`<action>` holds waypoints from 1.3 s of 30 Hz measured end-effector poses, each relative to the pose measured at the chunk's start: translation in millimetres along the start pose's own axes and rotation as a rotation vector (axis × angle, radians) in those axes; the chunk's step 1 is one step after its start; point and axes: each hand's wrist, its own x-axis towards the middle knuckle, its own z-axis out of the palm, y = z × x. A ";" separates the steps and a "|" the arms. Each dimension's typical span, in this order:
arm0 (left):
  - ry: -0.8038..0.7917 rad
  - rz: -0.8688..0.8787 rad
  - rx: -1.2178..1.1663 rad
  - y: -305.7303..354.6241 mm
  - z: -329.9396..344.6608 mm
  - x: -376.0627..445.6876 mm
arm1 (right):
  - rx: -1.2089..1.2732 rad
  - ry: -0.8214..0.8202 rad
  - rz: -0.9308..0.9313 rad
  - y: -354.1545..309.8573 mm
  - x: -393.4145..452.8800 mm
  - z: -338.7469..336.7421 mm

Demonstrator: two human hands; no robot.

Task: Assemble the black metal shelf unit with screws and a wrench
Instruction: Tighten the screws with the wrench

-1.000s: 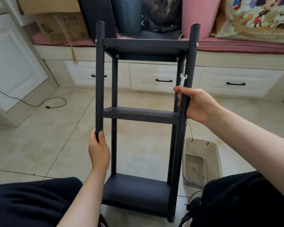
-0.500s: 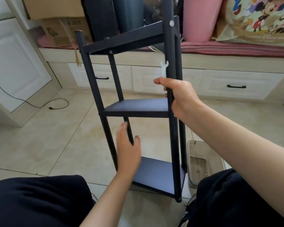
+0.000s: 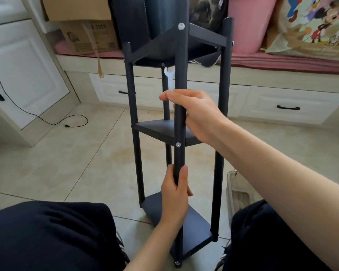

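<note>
The black metal shelf unit (image 3: 222, 114) stands upright on the tiled floor between my knees, with three shelves and four posts, one corner post turned toward me. Silver screws (image 3: 181, 26) show on that near post at the top, middle and bottom shelves. My right hand (image 3: 196, 116) grips the near post above the middle shelf and also holds a small white wrench (image 3: 169, 79), whose open jaw sticks up above my fingers. My left hand (image 3: 175, 194) grips the same post lower down, between the middle and bottom shelves.
A clear plastic tray (image 3: 237, 194) sits on the floor right of the shelf. Behind it runs a white drawer bench (image 3: 282, 102) carrying cardboard boxes (image 3: 86, 34), a pink bin (image 3: 249, 20) and a cartoon cushion. A black cable (image 3: 70, 124) lies on the tiles at left.
The shelf has been rotated from front-on to corner-on. My left hand let go of the left post, hovered open, and now grips the near post below my right hand.
</note>
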 end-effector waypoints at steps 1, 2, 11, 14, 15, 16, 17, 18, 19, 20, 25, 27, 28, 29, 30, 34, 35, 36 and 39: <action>0.018 0.020 -0.016 0.0 -2.7 -1.5 | -0.020 -0.007 -0.008 -0.4 0.0 0.9; 0.037 0.033 -0.037 0.7 -4.8 -2.3 | -0.039 -0.012 -0.014 -0.3 0.3 1.7; 0.136 0.097 -0.015 1.5 -11.7 1.5 | -0.128 -0.051 -0.050 0.9 4.8 0.1; 0.176 0.155 0.075 -0.4 -17.2 9.1 | -0.219 0.011 -0.015 5.3 3.5 -7.9; 0.187 0.169 0.103 -0.6 -19.2 12.1 | -0.255 0.034 -0.006 8.1 2.1 -11.6; 0.196 0.176 0.127 -1.1 -20.6 15.0 | -0.288 0.055 0.000 11.5 0.0 -16.6; 0.201 0.179 0.144 -1.4 -22.7 17.9 | -0.313 0.069 0.003 14.9 -2.2 -20.8; 0.204 0.181 0.160 -1.6 -24.1 20.4 | -0.333 0.080 0.007 18.1 -4.7 -25.5; 0.208 0.185 0.179 -1.8 -25.4 22.5 | -0.344 0.089 0.015 20.9 -7.3 -30.0; 0.217 0.193 0.202 -1.7 -26.5 24.3 | -0.349 0.095 0.028 23.8 -10.3 -33.8; 0.235 0.258 0.311 1.7 -31.6 33.9 | -0.444 0.136 0.079 46.5 -28.5 -46.8; 0.230 0.285 0.333 1.3 -34.5 38.9 | -0.510 0.098 0.121 58.2 -35.8 -48.8; 0.227 0.292 0.341 0.8 -35.6 41.1 | -0.543 0.064 0.155 64.3 -39.2 -49.2; 0.225 0.295 0.349 0.2 -36.1 43.1 | -0.574 0.027 0.193 70.5 -42.5 -49.2; 0.224 0.297 0.358 -0.4 -36.2 44.9 | -0.597 -0.004 0.232 76.0 -45.3 -49.1; 0.221 0.293 0.394 -1.4 -35.6 49.4 | -0.523 0.005 0.349 88.0 -45.9 -43.7; 0.217 0.289 0.399 -1.6 -35.6 50.2 | -0.486 0.025 0.356 89.0 -43.3 -40.2; 0.214 0.287 0.402 -2.0 -35.7 50.7 | -0.456 0.042 0.364 89.7 -40.0 -35.5; 0.210 0.297 0.389 -1.5 -34.8 49.0 | -0.383 0.072 0.410 91.4 -31.4 -18.9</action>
